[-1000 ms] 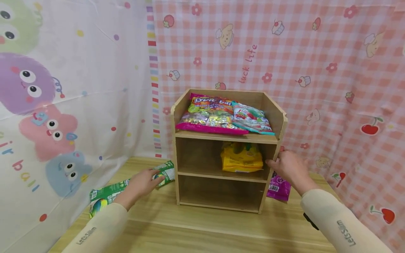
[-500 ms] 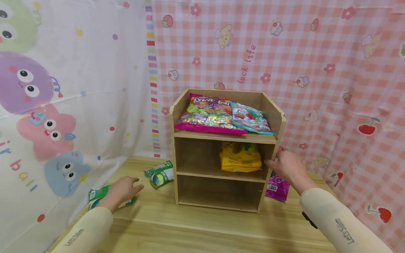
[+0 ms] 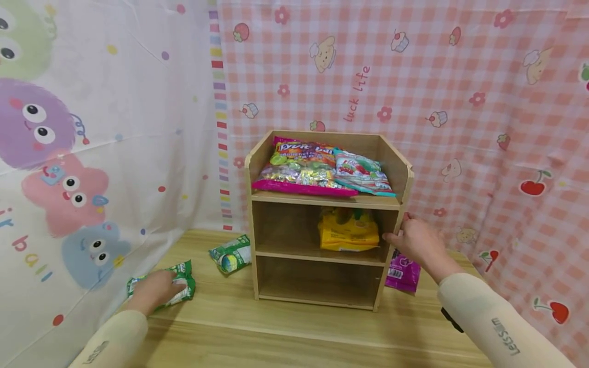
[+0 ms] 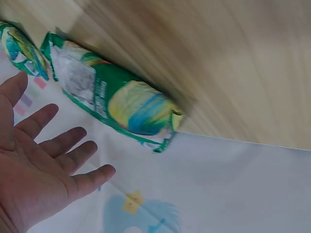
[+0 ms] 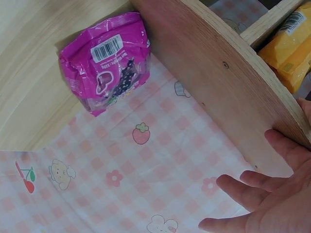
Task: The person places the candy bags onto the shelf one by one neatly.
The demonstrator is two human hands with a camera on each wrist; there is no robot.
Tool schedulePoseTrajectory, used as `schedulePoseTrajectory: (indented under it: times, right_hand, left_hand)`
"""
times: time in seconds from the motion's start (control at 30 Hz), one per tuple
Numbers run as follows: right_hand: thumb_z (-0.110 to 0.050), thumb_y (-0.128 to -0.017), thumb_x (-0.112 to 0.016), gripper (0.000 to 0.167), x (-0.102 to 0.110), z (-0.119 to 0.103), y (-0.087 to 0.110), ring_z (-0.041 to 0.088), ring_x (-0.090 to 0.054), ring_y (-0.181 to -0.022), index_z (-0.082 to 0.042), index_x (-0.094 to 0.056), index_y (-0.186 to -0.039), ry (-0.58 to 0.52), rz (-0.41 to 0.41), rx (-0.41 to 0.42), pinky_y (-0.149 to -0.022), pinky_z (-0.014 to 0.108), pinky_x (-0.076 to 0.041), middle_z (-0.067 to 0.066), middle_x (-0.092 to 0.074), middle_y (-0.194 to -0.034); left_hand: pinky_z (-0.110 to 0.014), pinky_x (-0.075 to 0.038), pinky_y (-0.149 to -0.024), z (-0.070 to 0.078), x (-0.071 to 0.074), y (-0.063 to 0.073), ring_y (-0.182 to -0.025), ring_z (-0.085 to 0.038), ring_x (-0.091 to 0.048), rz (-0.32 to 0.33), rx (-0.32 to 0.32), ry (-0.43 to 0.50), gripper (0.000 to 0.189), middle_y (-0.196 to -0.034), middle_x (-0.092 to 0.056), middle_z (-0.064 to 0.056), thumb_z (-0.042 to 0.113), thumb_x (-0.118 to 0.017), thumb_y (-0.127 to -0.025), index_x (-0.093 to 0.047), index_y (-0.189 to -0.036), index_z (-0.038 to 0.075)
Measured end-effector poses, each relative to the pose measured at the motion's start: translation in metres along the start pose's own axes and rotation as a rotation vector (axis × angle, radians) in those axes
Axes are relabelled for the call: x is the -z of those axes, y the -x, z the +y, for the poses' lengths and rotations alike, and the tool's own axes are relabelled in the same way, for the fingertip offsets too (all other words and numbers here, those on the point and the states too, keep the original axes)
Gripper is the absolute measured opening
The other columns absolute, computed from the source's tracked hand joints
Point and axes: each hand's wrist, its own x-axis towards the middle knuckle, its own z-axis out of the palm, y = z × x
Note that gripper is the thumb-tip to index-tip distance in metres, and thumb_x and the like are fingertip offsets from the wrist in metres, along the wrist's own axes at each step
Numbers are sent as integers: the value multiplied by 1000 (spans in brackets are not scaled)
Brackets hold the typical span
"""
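My left hand (image 3: pixel 156 289) hovers over or lightly touches a green snack bag (image 3: pixel 186 281) at the table's left; contact is hard to tell. In the left wrist view, its fingers are spread beside that green bag (image 4: pixel 114 92) and hold nothing. A second green bag (image 3: pixel 232 254) lies against the left side of the wooden shelf unit (image 3: pixel 317 258). At the unit's right side, my right hand (image 3: pixel 423 243) grips the side panel (image 5: pixel 228 73) between thumb and forefinger, its other fingers extended. Close below it, a purple candy bag (image 5: pixel 109 60) rests on the table.
On the top shelf lie a large pink-edged candy bag (image 3: pixel 303 166) and a smaller teal bag (image 3: pixel 363 174). A yellow bag (image 3: pixel 348 232) sits at the right of the middle shelf. Cloth curtains (image 3: pixel 152 128) stand behind and at both sides of the table (image 3: pixel 257 337).
My left hand has moved left and toward me, from the green bag by the shelf unit to the other green bag. My right hand stays at the side panel.
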Motion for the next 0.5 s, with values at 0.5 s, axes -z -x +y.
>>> schedulePoseTrajectory:
  times: [0.5]
  right_hand:
    - [-48, -95, -61, 53, 1, 6, 3, 54, -49, -117, 2, -70, -110, 4, -40, 38, -91, 75, -32, 35, -42, -141]
  left_hand:
    - [-74, -40, -87, -17, -7, 4, -110, -59, -51, 12, 10, -49, 74, -122, -54, -39, 49, -69, -88, -55, -126, -12]
